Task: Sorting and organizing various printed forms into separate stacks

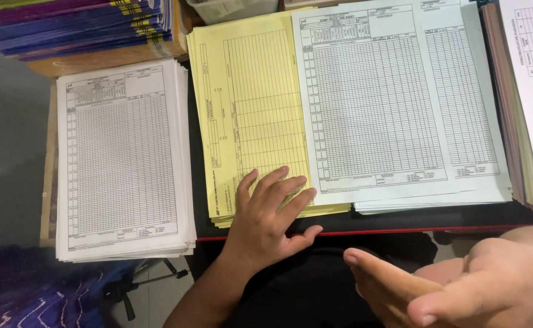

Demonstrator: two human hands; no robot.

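Head view: left hand point(271, 212) flat on yellow paper stack point(248, 115).

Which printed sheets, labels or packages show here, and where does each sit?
White form stack: left, gridded sheets.
Yellow form stack: centre, under the left hand.
Pale blue form stack: right of centre, overlapping the yellow.
Coloured booklets: top left, purple and blue.

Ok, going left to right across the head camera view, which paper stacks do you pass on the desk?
White form stack → yellow form stack, with the left hand resting on it → pale blue form stack → pinkish stack at the right edge.
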